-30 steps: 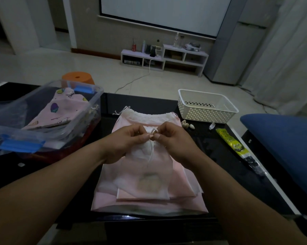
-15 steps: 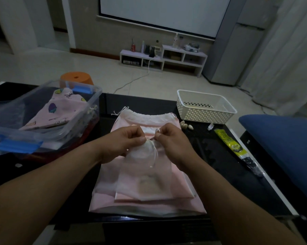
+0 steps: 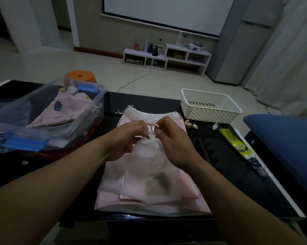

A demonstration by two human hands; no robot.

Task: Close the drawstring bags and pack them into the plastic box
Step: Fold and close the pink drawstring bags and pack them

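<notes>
Item 1. Sheer drawstring bag (image 3: pixel 145 161): small, see-through, with a dark object inside near its bottom. Lies at the centre of the view on top of the pile, neck gathered tight and raised off the pile between both hands.

Item 2. Drawstring (image 3: pixel 151 132): pale cord at the bag's neck, drawn up; one loose end trails down the bag's 3 o'clock side.

Item 3. Left hand (image 3: pixel 126 138): at 9 o'clock of the neck, fingers curled, fingertips pinching the cord just at the gathers.

Item 4. Right hand (image 3: pixel 175 142): at 3 o'clock of the neck, thumb and forefinger nipping the cord in a narrow pinch, other fingers curled.

Item 5. Pile of pink bags (image 3: pixel 149 204): flat, stacked under the sheer bag; the largest shows a white gathered mouth at 12 o'clock of the hands.

Item 6. Plastic box (image 3: pixel 78 112): clear, lidless, blue latches (image 3: pixel 26 144), at 10 o'clock of the hands, well apart from them. Holds a pink printed bag (image 3: pixel 60 110) lying slanted inside.

Item 7. Black table (image 3: pixel 220 165): bears all of the above.

Item 8. White perforated basket (image 3: pixel 211 106): at 2 o'clock, on the table's far edge; small pale shells (image 3: pixel 190 124) just beside it.

Item 9. Yellow packet (image 3: pixel 232 140): at 3 o'clock, lying flat near the table's edge.

Item 10. Orange stool (image 3: pixel 80 77): on the floor behind the box, at 11 o'clock
</notes>
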